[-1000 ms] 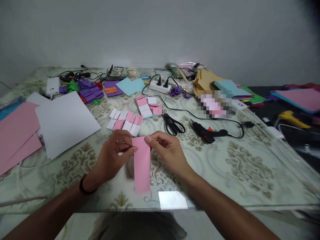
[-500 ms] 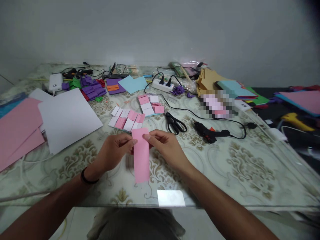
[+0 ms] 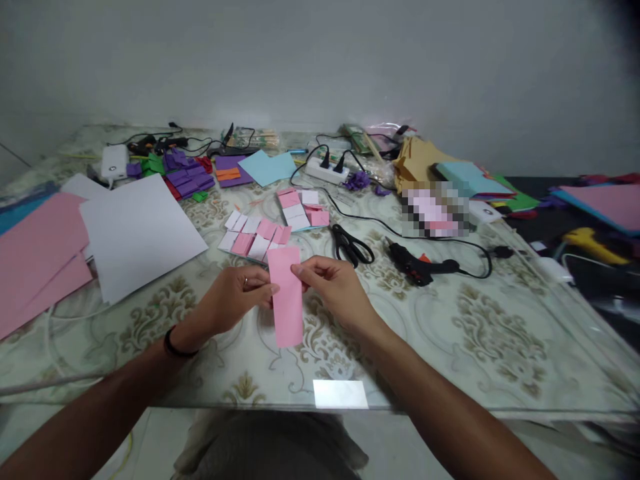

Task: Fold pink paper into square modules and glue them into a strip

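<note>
A strip of pink paper (image 3: 287,307) is held upright between my two hands, above the table near its front. My left hand (image 3: 240,297) pinches its left edge, thumb in front. From the other side, my right hand (image 3: 333,287) grips the right edge between thumb and fingers; the fingertips behind the paper are hidden. Just beyond the strip lie folded pink and white paper pieces (image 3: 255,237), and behind them a second small group of folded pieces (image 3: 296,212). Black-handled scissors (image 3: 351,245) rest on the table to the right of these.
A black glue gun (image 3: 417,262) with a cord lies on the right. White sheets (image 3: 143,237) and pink sheets (image 3: 40,260) cover the left side. Farther back are a white power strip (image 3: 326,171), purple folded papers (image 3: 187,179), blue sheets (image 3: 270,167) and brown paper (image 3: 420,160).
The pink strip has shifted slightly up and to the right, its lower end higher than before. My left hand has slid a little lower along its edge.
</note>
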The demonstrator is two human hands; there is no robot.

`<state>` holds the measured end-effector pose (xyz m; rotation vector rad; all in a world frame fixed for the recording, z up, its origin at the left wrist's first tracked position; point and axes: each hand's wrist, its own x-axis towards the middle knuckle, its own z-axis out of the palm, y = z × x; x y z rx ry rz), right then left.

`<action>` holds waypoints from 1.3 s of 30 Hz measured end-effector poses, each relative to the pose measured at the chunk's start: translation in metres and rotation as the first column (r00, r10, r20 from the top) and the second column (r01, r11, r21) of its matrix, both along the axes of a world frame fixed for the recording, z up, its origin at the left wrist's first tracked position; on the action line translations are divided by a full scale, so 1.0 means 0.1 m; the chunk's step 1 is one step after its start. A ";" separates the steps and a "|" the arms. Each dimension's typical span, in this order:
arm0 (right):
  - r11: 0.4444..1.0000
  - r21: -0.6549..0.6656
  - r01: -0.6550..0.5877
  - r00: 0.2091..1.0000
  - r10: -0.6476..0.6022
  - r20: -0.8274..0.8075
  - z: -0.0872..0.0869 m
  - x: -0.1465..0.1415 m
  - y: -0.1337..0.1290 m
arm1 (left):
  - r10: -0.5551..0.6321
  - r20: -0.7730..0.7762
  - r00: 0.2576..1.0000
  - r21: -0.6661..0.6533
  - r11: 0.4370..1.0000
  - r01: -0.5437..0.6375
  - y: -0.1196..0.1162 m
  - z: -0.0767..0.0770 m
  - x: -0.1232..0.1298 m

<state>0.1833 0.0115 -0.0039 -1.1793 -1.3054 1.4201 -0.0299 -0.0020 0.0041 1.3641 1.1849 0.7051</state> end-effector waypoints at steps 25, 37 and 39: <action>0.975 -0.024 -0.220 0.960 0.221 0.172 0.00 0.08 0.04 | 0.033 0.026 0.999 0.019 0.999 -0.034 0.08 -0.10 -0.07; 0.976 -0.022 -0.218 0.954 0.218 0.204 -0.01 0.07 0.03 | 0.055 0.024 0.998 0.047 0.997 -0.056 0.10 -0.09 -0.10; 0.976 -0.020 -0.217 0.951 0.216 0.223 -0.01 0.07 0.03 | 0.056 0.033 0.998 0.040 0.998 -0.058 0.11 -0.10 -0.10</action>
